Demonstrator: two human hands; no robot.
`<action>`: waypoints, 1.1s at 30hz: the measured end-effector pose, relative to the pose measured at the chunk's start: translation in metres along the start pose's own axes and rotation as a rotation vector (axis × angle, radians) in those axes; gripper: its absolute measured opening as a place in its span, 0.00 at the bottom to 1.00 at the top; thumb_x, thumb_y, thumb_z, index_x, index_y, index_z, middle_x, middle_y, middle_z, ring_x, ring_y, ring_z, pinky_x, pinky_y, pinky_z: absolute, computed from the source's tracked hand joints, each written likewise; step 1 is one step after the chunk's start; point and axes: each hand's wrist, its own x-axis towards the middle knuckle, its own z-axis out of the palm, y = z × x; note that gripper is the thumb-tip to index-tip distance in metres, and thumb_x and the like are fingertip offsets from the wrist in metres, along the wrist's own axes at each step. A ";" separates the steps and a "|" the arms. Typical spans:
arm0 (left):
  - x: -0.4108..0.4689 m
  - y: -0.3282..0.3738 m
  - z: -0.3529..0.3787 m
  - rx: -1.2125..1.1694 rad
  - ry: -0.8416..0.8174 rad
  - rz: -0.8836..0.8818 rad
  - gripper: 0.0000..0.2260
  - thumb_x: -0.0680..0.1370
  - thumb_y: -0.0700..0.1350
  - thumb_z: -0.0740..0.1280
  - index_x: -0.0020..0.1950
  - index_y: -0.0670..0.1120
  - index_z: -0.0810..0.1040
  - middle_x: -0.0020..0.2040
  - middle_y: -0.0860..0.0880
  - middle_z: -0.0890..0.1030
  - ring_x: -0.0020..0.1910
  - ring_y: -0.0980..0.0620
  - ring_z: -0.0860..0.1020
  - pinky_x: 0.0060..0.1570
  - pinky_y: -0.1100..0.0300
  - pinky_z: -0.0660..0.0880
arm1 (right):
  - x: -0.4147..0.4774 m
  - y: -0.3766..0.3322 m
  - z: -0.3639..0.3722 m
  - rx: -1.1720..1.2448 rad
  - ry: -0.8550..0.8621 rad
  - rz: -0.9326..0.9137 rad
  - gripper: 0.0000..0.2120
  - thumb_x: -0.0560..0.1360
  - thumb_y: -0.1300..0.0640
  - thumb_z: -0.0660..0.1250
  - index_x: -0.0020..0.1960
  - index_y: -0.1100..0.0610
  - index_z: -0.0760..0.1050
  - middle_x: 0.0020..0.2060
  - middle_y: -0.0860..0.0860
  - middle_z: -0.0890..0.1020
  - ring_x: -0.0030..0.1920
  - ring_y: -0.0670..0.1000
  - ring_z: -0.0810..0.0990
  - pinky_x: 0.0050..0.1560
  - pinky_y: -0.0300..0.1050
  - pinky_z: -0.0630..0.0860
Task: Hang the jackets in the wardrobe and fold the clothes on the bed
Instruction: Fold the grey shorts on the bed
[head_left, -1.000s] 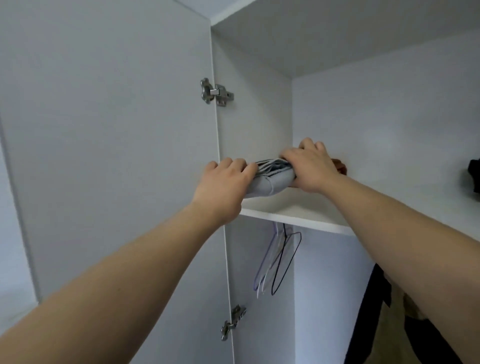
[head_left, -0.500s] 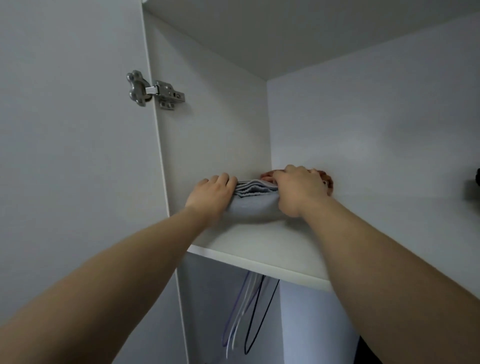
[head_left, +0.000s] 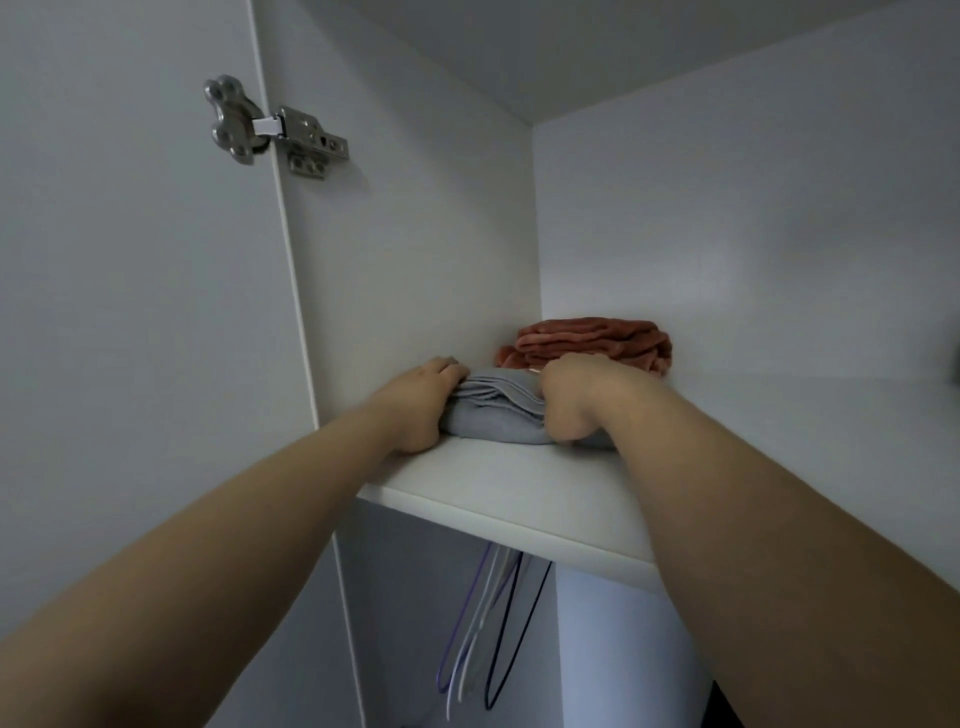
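A folded grey garment (head_left: 493, 413) lies on the white upper shelf (head_left: 519, 488) of the wardrobe, near its left wall. My left hand (head_left: 415, 400) holds its left end, fingers curled over the top. My right hand (head_left: 576, 400) grips its right end with fingers curled down onto the cloth. Just behind the grey bundle, in the back left corner, lies a folded rust-red garment (head_left: 592, 343).
The open wardrobe door (head_left: 130, 312) with a metal hinge (head_left: 270, 127) stands at the left. Several empty wire hangers (head_left: 493, 629) hang below the shelf. A dark object (head_left: 955, 364) shows at the right edge of the shelf.
Both hands have pushed the grey garment further back on the shelf, up against the rust-red one. My view has risen, and the red garment now shows fully.
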 end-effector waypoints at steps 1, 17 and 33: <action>-0.003 0.002 -0.002 -0.018 0.001 -0.015 0.33 0.72 0.38 0.70 0.76 0.45 0.66 0.71 0.43 0.70 0.68 0.42 0.73 0.68 0.56 0.67 | -0.002 -0.001 -0.002 0.009 -0.005 0.002 0.20 0.75 0.58 0.67 0.66 0.60 0.75 0.64 0.57 0.78 0.63 0.58 0.78 0.55 0.44 0.70; -0.099 0.032 -0.070 -0.230 0.206 -0.226 0.21 0.76 0.39 0.67 0.69 0.48 0.74 0.64 0.47 0.78 0.62 0.46 0.77 0.61 0.56 0.74 | -0.051 -0.051 -0.030 0.037 0.421 0.010 0.16 0.79 0.53 0.60 0.63 0.56 0.76 0.61 0.59 0.76 0.62 0.63 0.73 0.59 0.56 0.70; -0.587 0.093 -0.133 -0.192 0.543 -1.230 0.15 0.72 0.34 0.66 0.48 0.54 0.80 0.41 0.58 0.82 0.40 0.59 0.80 0.39 0.71 0.74 | -0.281 -0.377 0.065 1.098 -0.349 -1.074 0.20 0.69 0.73 0.58 0.31 0.53 0.80 0.28 0.54 0.82 0.22 0.45 0.73 0.22 0.33 0.64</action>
